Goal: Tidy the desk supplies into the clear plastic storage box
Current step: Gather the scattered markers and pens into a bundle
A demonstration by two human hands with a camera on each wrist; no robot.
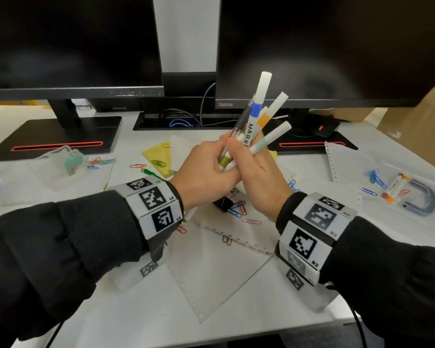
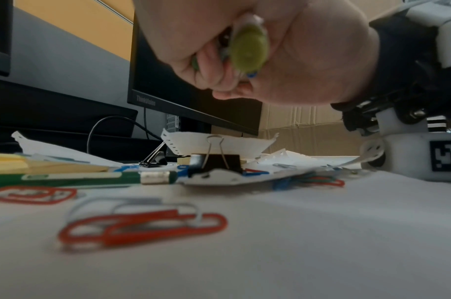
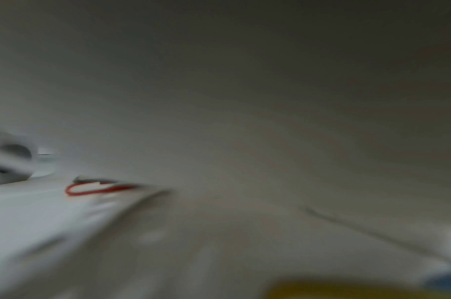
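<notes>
At 9 o'clock on the desk [image 1: 141,307], the clear plastic storage box [image 1: 57,163] is seen, well apart from the hands. At centre, a fanned bundle of markers [image 1: 255,121] is grasped jointly by the left hand [image 1: 204,172] and the right hand [image 1: 259,174], both curled round it. A loosely gripped marker is likely to slip during transfer. Paper clips [image 1: 236,209] and a binder clip [image 2: 215,164] lie beneath; these could be scattered by a dropped marker.
</notes>
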